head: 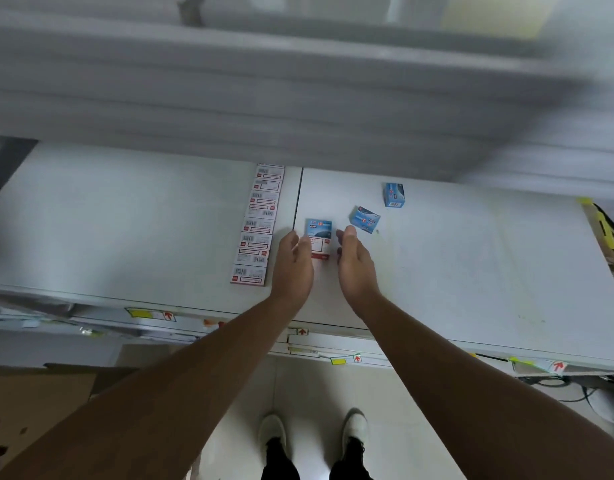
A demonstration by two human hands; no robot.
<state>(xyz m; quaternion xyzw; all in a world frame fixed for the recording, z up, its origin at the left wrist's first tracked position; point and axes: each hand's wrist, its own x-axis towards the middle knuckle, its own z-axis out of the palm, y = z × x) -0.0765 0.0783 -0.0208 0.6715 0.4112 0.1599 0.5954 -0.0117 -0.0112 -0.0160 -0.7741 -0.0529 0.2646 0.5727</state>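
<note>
Arms (pixel 194 393) outstretched — left hand (pixel 293 263) and right hand (pixel 356 263) flank box (pixel 320 233).

Both bare arms stretch forward, side by side. The left hand (pixel 293 263) and right hand (pixel 356 265) stand on edge, palms facing inward, fingers loosely curved, a narrow gap between them.

This looks like a stockroom or packing area for boxed goods rather than a home. A row of identical white barcoded boxes (pixel 255 230) lies lined up on a plain white work surface (pixel 125 220), with small blue retail boxes (pixel 364 219) loose nearby. Flat white packs under the surface carry red arrow labels (pixel 168 315), brown cardboard cartons (pixel 39 403) sit on the pale tiled floor (pixel 316 386), and a blurred stack of white boards (pixel 264 98) rises behind
</note>
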